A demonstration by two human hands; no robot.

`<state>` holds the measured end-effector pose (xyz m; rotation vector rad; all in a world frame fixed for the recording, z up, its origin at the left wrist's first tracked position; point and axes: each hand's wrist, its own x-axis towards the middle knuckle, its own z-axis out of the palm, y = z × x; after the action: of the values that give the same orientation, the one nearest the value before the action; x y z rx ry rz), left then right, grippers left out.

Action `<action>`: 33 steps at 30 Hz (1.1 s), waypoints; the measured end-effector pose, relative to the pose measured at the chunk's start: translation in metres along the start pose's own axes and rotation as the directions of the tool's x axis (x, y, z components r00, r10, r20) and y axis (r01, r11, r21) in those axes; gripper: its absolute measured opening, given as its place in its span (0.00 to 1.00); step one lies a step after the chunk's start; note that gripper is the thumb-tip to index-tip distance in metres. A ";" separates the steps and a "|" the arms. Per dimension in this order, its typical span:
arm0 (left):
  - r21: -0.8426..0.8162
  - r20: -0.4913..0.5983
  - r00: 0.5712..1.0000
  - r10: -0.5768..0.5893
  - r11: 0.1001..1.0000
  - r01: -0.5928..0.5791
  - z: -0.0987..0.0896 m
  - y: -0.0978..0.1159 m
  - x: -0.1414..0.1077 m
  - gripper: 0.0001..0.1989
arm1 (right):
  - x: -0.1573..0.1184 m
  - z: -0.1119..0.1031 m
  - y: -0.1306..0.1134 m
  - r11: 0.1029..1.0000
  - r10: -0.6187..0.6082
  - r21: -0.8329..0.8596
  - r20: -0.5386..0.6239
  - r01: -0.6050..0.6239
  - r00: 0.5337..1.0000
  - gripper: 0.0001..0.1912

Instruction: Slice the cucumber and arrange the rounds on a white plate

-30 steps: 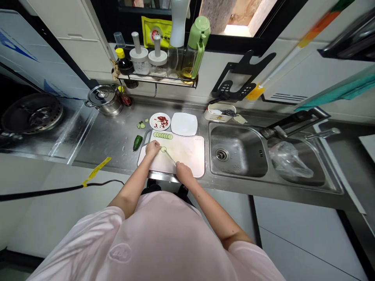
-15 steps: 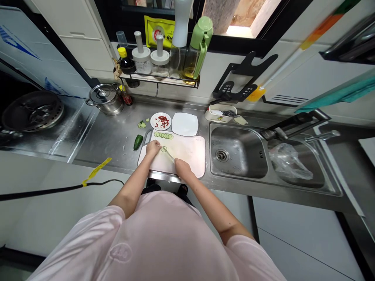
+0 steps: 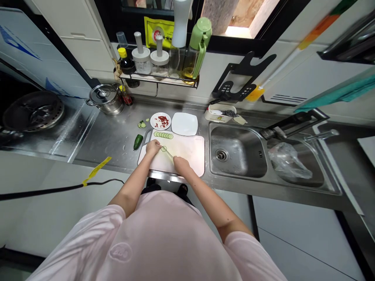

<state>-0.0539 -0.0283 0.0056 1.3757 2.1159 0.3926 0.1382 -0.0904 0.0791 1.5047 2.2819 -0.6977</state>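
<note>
My left hand (image 3: 153,148) is closed over the left part of a white cutting board (image 3: 193,156), its fingertips pinching the edge of a thin round cucumber slice (image 3: 163,148). In my right hand (image 3: 181,166) is a knife (image 3: 169,154), its narrow blade pointing up and left to the slice. Whether the blade touches the slice is too small to tell. An overlapping row of cucumber slices (image 3: 163,135) lies along the board's far edge. Left of the board rests a dark green cucumber piece (image 3: 138,142).
Behind the board stand a plate of chopped red pieces (image 3: 158,125) and a white square plate (image 3: 184,123). Cucumber scraps (image 3: 141,124) lie left of them. A steel sink (image 3: 238,152) is on the right; a lidded pot (image 3: 106,99) and a pan (image 3: 32,111) are on the left.
My right hand has shifted slightly left with the knife, so the blade reaches nearer the slice. My left hand has hardly moved.
</note>
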 end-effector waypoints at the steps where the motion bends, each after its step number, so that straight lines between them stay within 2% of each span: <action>1: 0.000 0.000 1.000 0.000 1.000 0.000 0.000 0.000 0.000 0.10 | 0.001 -0.001 0.000 1.000 -0.001 0.001 0.006 0.001 1.000 0.13; 17: 0.001 0.004 1.000 -0.001 1.000 0.001 0.000 0.000 0.001 0.10 | -0.002 -0.004 0.000 0.998 0.055 0.030 0.063 -0.057 0.997 0.13; 23: -0.003 0.004 1.000 -0.013 1.000 0.013 0.000 0.000 0.001 0.10 | 0.002 -0.001 0.001 1.000 0.007 0.021 0.026 -0.007 1.000 0.15; 33: 0.020 0.009 1.000 -0.015 1.000 0.015 -0.003 0.003 -0.001 0.10 | 0.002 0.001 0.003 1.000 0.005 0.031 0.025 -0.006 1.000 0.14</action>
<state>-0.0534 -0.0279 0.0101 1.3690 2.1267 0.3591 0.1407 -0.0888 0.0765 1.5074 2.2580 -0.7492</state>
